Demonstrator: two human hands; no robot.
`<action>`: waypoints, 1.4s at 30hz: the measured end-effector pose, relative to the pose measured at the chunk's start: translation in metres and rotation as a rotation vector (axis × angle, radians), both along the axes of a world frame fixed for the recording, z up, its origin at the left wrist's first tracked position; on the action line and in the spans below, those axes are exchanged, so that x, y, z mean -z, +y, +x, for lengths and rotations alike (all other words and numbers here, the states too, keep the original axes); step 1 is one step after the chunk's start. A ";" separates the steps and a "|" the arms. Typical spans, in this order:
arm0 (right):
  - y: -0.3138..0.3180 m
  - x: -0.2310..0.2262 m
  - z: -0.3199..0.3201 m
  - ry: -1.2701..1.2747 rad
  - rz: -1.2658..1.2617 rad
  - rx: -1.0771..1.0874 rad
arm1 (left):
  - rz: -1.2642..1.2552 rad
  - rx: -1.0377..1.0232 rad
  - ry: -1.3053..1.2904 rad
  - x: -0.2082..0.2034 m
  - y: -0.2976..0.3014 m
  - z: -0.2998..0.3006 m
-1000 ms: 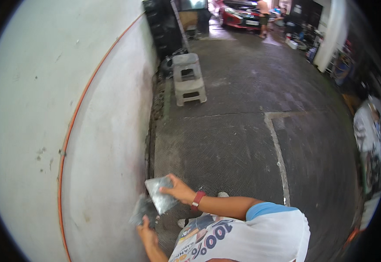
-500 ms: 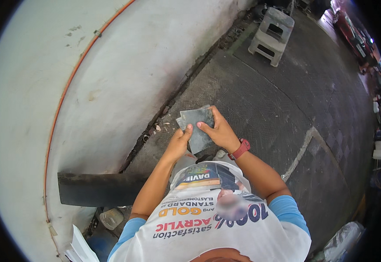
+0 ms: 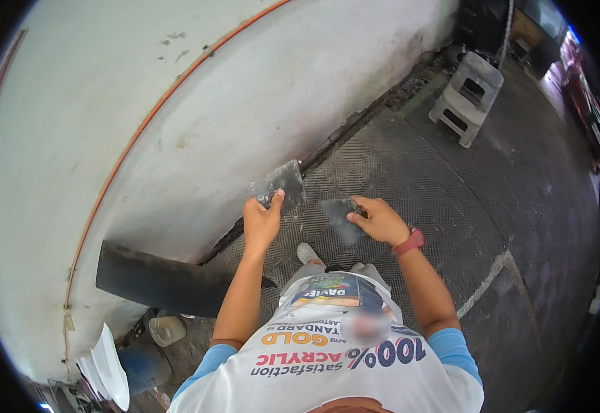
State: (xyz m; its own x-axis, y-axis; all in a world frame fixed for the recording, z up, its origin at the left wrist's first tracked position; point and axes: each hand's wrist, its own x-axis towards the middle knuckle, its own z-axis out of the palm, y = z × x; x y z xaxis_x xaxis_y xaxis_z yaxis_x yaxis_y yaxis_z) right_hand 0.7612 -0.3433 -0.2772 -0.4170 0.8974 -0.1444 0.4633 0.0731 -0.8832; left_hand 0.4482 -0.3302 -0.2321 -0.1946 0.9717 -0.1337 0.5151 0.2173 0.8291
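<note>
My left hand [image 3: 262, 221] holds a thin, dark grey square sheet [image 3: 289, 180] with whitish marks, its thumb pressed on top. The sheet is raised close to the foot of the white wall, in front of me. To its right, my right hand [image 3: 381, 221] pinches a second dark grey sheet [image 3: 340, 215] between thumb and fingers; this one is smeared by motion. A gap separates the two sheets. Whether they are sandpaper or some stiffer plate I cannot tell. A red watch [image 3: 410, 241] is on my right wrist.
The white wall [image 3: 196, 144] carries an orange pipe [image 3: 150, 110]. A long dark curved panel [image 3: 162, 279] lies along its foot at left, near a tub [image 3: 167, 331] and white panels [image 3: 107, 365]. A grey step stool [image 3: 470, 100] stands far right on the dark textured floor [image 3: 444, 199].
My hands have moved apart, each now with its own sheet; before, they held the sheets stacked together. The view has shifted, and a shoe now shows below my hands.
</note>
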 end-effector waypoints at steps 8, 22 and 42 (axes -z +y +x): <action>-0.009 -0.071 -0.114 0.100 1.135 0.049 | 0.277 0.144 0.157 -0.007 -0.033 -0.004; 0.017 0.039 -0.090 1.322 -0.533 0.444 | -0.130 0.037 -1.123 0.023 -0.056 0.002; -0.009 0.090 -0.057 1.241 -0.465 0.838 | 0.501 -0.408 -0.445 -0.029 -0.012 -0.089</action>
